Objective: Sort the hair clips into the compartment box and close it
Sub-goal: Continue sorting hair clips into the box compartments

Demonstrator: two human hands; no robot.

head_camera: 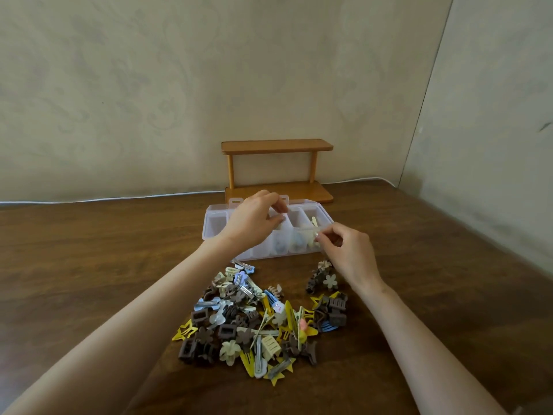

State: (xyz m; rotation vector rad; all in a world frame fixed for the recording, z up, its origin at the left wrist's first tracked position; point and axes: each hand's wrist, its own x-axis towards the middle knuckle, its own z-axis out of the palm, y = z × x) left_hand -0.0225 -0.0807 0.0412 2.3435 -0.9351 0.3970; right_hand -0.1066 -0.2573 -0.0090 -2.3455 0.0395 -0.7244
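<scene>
A clear plastic compartment box (213, 226) lies open on the wooden table, with a few pale and blue clips in its right-hand compartments. My left hand (254, 220) hovers over the middle compartments with its fingers curled; whether it holds a clip is hidden. My right hand (348, 250) is at the box's front right corner, with fingertips pinched on a small pale clip (317, 235). A large pile of hair clips (254, 322), brown, yellow, blue and cream, lies in front of the box. A smaller brown and beige heap (324, 278) sits under my right wrist.
A small two-tier wooden shelf (276, 172) stands behind the box against the wall. A white cable (119, 199) runs along the table's back edge. The wall corner closes in on the right.
</scene>
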